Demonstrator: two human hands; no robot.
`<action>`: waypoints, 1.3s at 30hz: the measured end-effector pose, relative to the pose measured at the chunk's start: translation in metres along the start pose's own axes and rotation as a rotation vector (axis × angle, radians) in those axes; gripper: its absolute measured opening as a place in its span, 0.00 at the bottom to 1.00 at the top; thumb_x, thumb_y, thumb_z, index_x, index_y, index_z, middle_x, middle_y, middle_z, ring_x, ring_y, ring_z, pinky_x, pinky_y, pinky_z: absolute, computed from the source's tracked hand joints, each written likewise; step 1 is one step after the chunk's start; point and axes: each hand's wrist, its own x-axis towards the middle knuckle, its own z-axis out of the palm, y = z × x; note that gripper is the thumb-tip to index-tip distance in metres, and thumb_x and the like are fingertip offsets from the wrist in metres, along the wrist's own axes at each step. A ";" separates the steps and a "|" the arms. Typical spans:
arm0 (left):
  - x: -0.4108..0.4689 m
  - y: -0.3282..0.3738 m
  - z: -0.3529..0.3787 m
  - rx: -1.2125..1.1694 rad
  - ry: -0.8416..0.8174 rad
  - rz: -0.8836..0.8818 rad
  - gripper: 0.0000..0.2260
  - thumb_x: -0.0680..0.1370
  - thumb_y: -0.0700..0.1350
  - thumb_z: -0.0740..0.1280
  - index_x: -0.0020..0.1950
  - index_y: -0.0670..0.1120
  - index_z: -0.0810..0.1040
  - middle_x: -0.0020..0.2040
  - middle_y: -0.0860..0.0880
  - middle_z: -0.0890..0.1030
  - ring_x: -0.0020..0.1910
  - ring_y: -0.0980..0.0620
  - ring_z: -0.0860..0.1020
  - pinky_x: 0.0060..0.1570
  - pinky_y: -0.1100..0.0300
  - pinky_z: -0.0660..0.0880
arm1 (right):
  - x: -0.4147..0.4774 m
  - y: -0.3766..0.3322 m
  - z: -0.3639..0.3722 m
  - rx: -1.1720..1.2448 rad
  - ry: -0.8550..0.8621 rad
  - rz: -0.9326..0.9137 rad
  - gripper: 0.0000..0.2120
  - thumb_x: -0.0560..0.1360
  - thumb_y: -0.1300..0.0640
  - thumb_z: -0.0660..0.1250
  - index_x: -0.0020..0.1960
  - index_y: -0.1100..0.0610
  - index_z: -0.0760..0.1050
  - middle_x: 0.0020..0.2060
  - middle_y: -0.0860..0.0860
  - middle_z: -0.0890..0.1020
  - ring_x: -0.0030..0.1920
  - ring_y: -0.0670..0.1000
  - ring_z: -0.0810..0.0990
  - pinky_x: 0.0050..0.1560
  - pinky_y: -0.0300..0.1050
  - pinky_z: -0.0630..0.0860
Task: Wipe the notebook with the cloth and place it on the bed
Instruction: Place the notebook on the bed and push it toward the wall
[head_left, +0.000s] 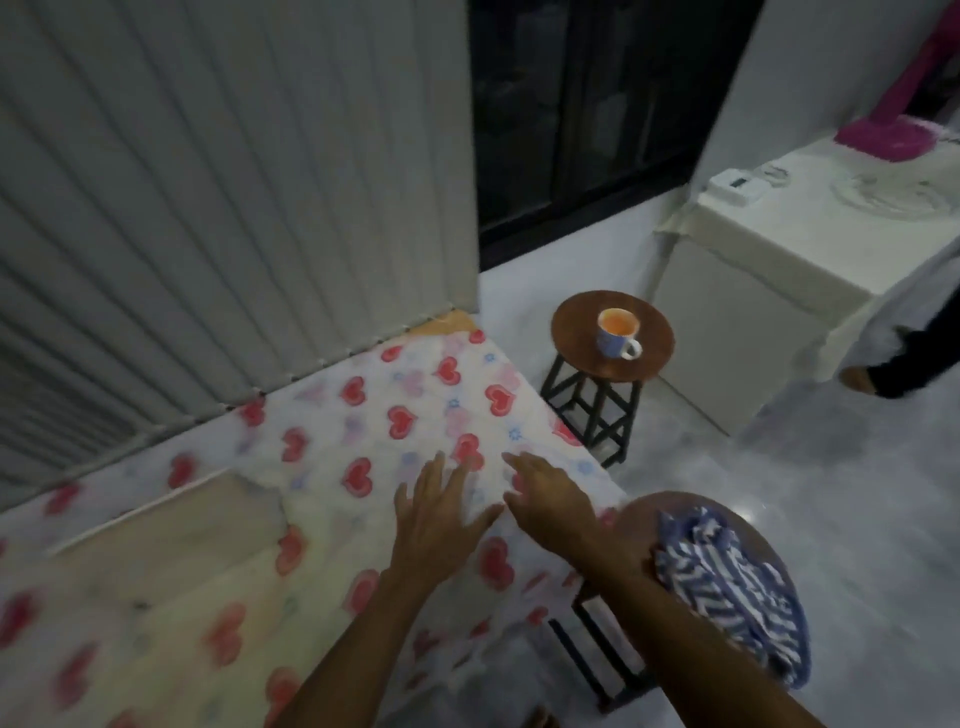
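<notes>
Now, closest in, the striped cloth (727, 577) sits bunched on the near stool (644, 512), just beside the right forearm, and nobody is holding it. Up a little, both hands hover low over the bed (363, 441). The left hand (441, 514) has its fingers spread and straight, the right hand (550, 499) has its fingers loose and extended, and neither grasps anything.

And the notebook? I can't pick it out for certain. A pale tan flat shape (156, 525) lies on the bed to the left, and that may be it, but the blur won't let me say.

My read is that the wiping isn't underway. The smart play is for the right hand to drop back and gather the cloth into a firm wad, while the left pins the notebook flat so that it doesn't skate on the soft sheet.

Watch the bed's corner just beyond the fingertips, because anything set there could slide off. The middle of the sheet is the safer spot.

Farther out, a mug (618, 332) stands on the second stool (576, 332) close to the bed's far corner, so it's a no-swing zone. There is open floor (779, 467) to the right, and blinds (208, 208) close off the far side.
</notes>
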 end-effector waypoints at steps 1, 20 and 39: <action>-0.008 -0.024 -0.007 -0.018 -0.001 -0.075 0.44 0.71 0.79 0.42 0.81 0.58 0.57 0.83 0.49 0.57 0.81 0.47 0.55 0.76 0.37 0.52 | 0.007 -0.023 0.008 0.035 -0.002 -0.009 0.26 0.83 0.44 0.60 0.80 0.48 0.62 0.78 0.49 0.69 0.76 0.52 0.68 0.75 0.46 0.64; -0.167 -0.320 -0.123 -0.336 0.296 -0.819 0.40 0.74 0.71 0.63 0.77 0.48 0.62 0.73 0.44 0.72 0.71 0.41 0.71 0.70 0.38 0.66 | 0.081 -0.281 0.136 0.129 -0.179 -0.153 0.32 0.80 0.44 0.67 0.80 0.53 0.62 0.76 0.54 0.71 0.75 0.59 0.72 0.73 0.56 0.69; -0.111 -0.379 -0.126 -0.538 0.286 -0.577 0.31 0.83 0.48 0.66 0.82 0.52 0.55 0.64 0.38 0.81 0.58 0.37 0.81 0.55 0.40 0.80 | 0.091 -0.313 0.170 0.216 0.022 -0.074 0.22 0.80 0.44 0.67 0.70 0.55 0.76 0.57 0.54 0.86 0.50 0.54 0.87 0.50 0.53 0.85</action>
